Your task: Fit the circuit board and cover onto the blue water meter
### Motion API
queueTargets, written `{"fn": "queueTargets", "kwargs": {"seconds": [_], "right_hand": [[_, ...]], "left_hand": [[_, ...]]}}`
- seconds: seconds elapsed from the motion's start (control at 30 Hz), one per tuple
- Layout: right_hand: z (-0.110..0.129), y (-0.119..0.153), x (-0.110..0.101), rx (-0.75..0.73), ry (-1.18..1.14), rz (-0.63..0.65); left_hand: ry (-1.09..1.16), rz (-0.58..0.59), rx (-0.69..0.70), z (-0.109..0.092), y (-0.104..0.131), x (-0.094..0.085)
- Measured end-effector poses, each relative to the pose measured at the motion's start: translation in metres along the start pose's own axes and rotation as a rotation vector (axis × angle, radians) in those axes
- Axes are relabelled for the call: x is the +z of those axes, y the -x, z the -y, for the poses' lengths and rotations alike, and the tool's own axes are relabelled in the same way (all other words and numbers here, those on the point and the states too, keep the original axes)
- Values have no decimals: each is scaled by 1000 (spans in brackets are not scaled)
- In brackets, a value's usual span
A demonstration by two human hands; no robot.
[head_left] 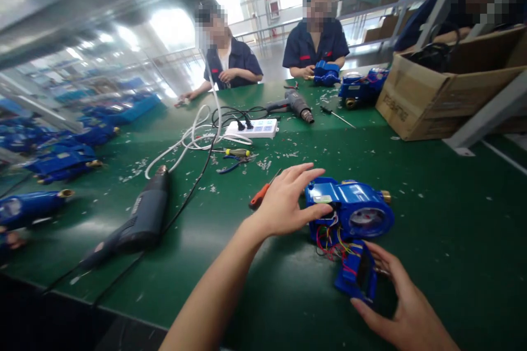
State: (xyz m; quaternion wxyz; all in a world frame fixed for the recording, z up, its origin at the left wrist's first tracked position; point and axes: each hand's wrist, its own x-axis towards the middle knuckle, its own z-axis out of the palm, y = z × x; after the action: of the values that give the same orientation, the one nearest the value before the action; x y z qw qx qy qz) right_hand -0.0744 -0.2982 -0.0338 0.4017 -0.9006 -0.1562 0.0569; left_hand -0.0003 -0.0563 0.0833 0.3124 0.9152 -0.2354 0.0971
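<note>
the blue meter [360, 205] sits on the green table [444, 219] in front of the person, its round clear window facing up and a brass fitting [386, 196] poking out at its far right end. red, yellow and green wires [328, 247] run from its open side to a small blue cover [357, 273], which is tilted just below it. the left hand [288, 200] is at the meter's left end, fingers spread over it and thumb reaching across near the opening; i can't tell how firmly it presses. the right hand [397, 296] has the blue cover between its thumb and fingers.

just left of the left hand lies an orange-handled screwdriver [260, 196], partly behind the hand. beyond it are blue-handled pliers [234, 164] and a yellow-and-black handle [237, 152], among white scraps. a dark heat gun [146, 211] lies farther left, and a white power strip [253, 128] with black plugs and coiled cords is past the pliers.

across the table, another heat gun [298, 105] lies near a thin screwdriver [337, 116]. a seated person [316, 46] there handles a blue meter, and a cardboard box [415, 98] stands to the right. more blue meters [61, 159] are on the left.
</note>
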Motion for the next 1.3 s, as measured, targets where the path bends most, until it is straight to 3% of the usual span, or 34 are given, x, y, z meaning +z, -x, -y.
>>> {"fn": "queueTargets", "kwargs": {"seconds": [0.13,0.27,0.47,0.67,0.77,0.83,0.93,1.1,1.2,1.3], "right_hand": [[18,5,-11,-49,180,-106],[23,10,-9,-96,277,-188],[33,4,-11,-154,279,-275],[43,-14,-19,-367,320,-278],[50,-23,-22,-374,286,-215],[55,-29,-26,-350,254,-146],[57,-31,-33,-298,206,-56],[37,-19,-34,-171,166,29],[26,-15,-26,-101,100,30],[28,-22,-27,-98,56,-64]], "left_hand": [[-75,259,203,-18,-44,22],[-14,340,87,-24,-60,39],[136,122,-245,-16,-45,45],[284,-298,-648,4,3,48],[310,-465,-783,4,21,39],[315,-458,-766,-1,23,32],[326,-310,-707,-3,12,27],[423,-120,-782,14,-9,28],[527,-128,-835,15,-8,30],[656,-265,-884,6,1,38]]}}
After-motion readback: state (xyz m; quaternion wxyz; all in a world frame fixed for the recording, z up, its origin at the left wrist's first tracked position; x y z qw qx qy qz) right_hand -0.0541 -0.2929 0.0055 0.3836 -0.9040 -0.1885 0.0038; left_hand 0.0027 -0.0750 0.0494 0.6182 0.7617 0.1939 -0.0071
